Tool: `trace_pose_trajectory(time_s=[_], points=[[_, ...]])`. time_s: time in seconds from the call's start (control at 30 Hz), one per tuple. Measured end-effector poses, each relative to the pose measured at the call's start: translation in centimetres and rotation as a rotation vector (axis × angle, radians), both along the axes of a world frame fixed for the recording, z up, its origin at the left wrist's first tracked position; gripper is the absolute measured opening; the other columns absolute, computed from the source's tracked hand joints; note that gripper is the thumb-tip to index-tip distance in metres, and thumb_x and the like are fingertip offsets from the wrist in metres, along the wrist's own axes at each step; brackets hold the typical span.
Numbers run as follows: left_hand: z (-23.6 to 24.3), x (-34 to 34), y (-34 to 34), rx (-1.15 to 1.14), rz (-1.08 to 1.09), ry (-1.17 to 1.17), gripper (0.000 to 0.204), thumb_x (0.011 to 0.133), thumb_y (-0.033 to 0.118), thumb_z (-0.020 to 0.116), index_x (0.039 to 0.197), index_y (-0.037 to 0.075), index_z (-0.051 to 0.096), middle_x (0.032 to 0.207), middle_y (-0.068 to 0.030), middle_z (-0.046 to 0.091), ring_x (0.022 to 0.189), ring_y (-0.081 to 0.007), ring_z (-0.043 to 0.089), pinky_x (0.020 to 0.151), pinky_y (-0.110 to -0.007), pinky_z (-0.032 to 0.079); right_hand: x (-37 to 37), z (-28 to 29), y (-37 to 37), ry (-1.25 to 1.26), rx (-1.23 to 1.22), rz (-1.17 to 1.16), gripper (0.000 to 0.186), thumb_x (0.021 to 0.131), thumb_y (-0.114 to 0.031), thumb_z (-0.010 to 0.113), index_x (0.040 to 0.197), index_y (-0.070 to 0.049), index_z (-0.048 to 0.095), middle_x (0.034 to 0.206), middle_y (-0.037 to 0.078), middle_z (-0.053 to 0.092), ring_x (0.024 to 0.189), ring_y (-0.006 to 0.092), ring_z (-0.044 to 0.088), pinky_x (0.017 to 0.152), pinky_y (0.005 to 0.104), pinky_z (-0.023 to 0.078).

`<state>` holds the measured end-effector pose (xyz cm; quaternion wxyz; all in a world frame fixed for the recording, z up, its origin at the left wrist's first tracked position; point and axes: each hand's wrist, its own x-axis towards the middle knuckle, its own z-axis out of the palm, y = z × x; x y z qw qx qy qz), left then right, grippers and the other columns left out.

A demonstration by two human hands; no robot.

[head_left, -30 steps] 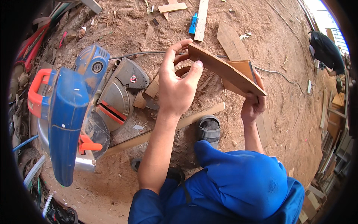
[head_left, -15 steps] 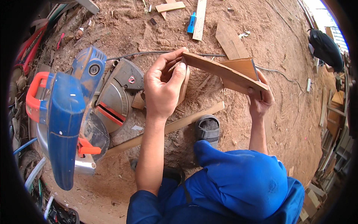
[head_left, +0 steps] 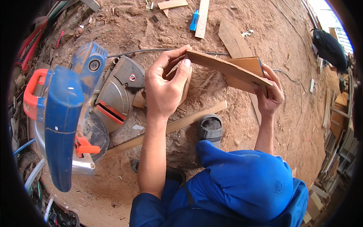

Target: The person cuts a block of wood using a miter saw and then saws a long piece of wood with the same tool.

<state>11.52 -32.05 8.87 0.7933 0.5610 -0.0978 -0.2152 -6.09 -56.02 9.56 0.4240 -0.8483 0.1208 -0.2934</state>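
With both hands I hold wooden boards up above the dusty ground. The top narrow brown board [head_left: 223, 66] slants from upper left down to the right. My left hand [head_left: 164, 85] is closed on its left end, thumb at the corner, with another short wooden piece [head_left: 185, 89] partly hidden below the fingers. My right hand [head_left: 270, 96] grips the right end along with a wider orange-brown board [head_left: 240, 85] that stands behind the top one. Whether the pieces are joined I cannot tell. A blue miter saw [head_left: 62, 108] with a red handle stands at my left.
My sandaled foot [head_left: 210, 128] is beside a long wooden strip [head_left: 172, 126]. A cable [head_left: 141, 51], a blue marker [head_left: 194, 20] and wood offcuts [head_left: 230, 38] lie on the ground. A black bag [head_left: 329, 51] and stacked scrap wood [head_left: 338, 115] line the right side.
Both hands still hold the boards. My left hand has shifted to the left, and my right hand has moved right and up, leaving the top board a little flatter.
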Motion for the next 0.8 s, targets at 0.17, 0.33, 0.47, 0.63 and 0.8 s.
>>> trace_pose_trajectory(time_s=[0.17, 0.33, 0.47, 0.63, 0.8], points=[[1.1, 0.1, -0.5, 0.195, 0.040, -0.171, 0.023, 0.099, 0.004, 0.065, 0.121, 0.001, 0.072, 0.097, -0.0063, 0.075, 0.087, -0.0061, 0.069, 0.074, -0.022, 0.057, 0.1, -0.3, 0.2, 0.024, -0.176, -0.145, 0.022, 0.082, 0.000, 0.083, 0.102, 0.001, 0.075, 0.125, 0.017, 0.071, 0.110, 0.0253, 0.071, 0.092, 0.0356, 0.058], [1.8, 0.2, -0.5, 0.281, 0.063, -0.181, 0.020, 0.098, 0.004, 0.067, 0.116, 0.001, 0.074, 0.091, -0.0071, 0.077, 0.079, -0.0064, 0.071, 0.068, -0.023, 0.058, 1.0, -0.2, 1.1, -0.009, -0.317, -0.249, 0.027, 0.078, 0.003, 0.084, 0.104, 0.000, 0.076, 0.118, 0.014, 0.073, 0.104, 0.0232, 0.072, 0.089, 0.0341, 0.058], [1.3, 0.6, -0.4, 0.305, 0.098, -0.232, 0.019, 0.098, 0.004, 0.068, 0.115, 0.000, 0.074, 0.093, -0.0079, 0.078, 0.085, -0.0098, 0.073, 0.072, -0.024, 0.059, 1.6, 0.3, 1.5, 0.012, -0.391, -0.231, 0.029, 0.078, 0.002, 0.085, 0.106, -0.002, 0.078, 0.118, 0.013, 0.073, 0.102, 0.0235, 0.073, 0.085, 0.0344, 0.059], [0.6, 0.8, 0.1, 0.349, 0.127, -0.270, 0.018, 0.097, 0.006, 0.068, 0.113, 0.001, 0.075, 0.096, -0.0079, 0.078, 0.092, -0.0130, 0.075, 0.079, -0.027, 0.059, 2.1, 2.4, 1.6, 0.126, -0.433, -0.169, 0.034, 0.077, -0.001, 0.086, 0.109, -0.006, 0.079, 0.120, 0.012, 0.073, 0.100, 0.0230, 0.073, 0.080, 0.0343, 0.061], [0.7, 0.6, 0.7, 0.359, 0.121, -0.252, 0.018, 0.098, 0.006, 0.067, 0.115, 0.001, 0.074, 0.099, -0.0051, 0.077, 0.091, -0.0105, 0.073, 0.079, -0.026, 0.058, 3.0, 4.4, 2.0, 0.224, -0.362, -0.118, 0.032, 0.078, -0.001, 0.084, 0.110, -0.007, 0.079, 0.124, 0.011, 0.073, 0.093, 0.0170, 0.074, 0.072, 0.0302, 0.061]])
